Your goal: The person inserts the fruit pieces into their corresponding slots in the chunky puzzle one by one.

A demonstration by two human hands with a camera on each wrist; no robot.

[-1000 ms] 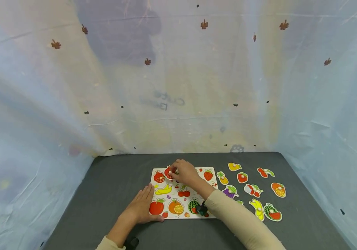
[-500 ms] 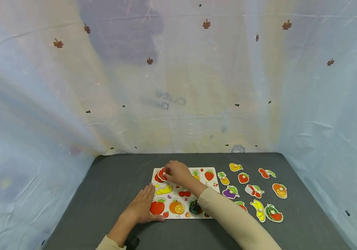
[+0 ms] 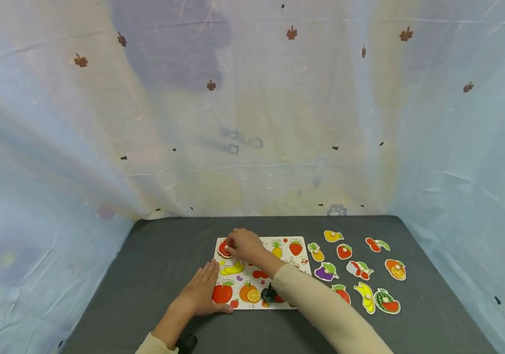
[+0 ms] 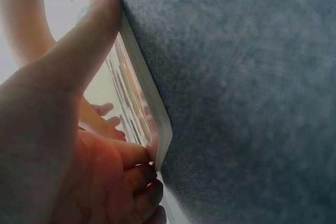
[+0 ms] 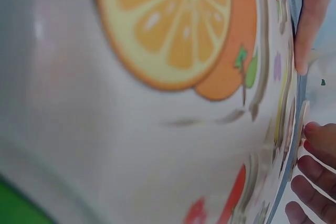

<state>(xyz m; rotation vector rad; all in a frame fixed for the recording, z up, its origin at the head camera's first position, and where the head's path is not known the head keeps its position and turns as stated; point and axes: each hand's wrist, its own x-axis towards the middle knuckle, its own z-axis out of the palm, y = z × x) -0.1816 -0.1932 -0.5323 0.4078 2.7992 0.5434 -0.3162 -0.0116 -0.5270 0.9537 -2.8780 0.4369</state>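
A white fruit puzzle board (image 3: 270, 285), printed with bananas, cherries, an orange and other fruit, lies on the dark table. At its upper left corner my right hand (image 3: 247, 246) pinches a red pomegranate puzzle piece (image 3: 222, 249), partly hidden by the fingers. In the right wrist view that piece (image 5: 298, 142) shows edge-on at the fingertips, close over the board. My left hand (image 3: 200, 292) rests along the board's left side with fingers straight. The left wrist view has its thumb (image 4: 100, 19) on the front edge and its other fingers by the corner.
Several knobbed fruit pieces lie right of the board, among them a pear (image 3: 333, 236), grapes (image 3: 325, 272), bananas (image 3: 366, 298), a watermelon (image 3: 386, 301) and an orange (image 3: 396, 270). A printed curtain (image 3: 252, 123) hangs behind the dark table (image 3: 164, 255).
My right hand has moved left across the board's top row with the pomegranate piece, from the second spot to the corner one. The left hand has stayed in place.
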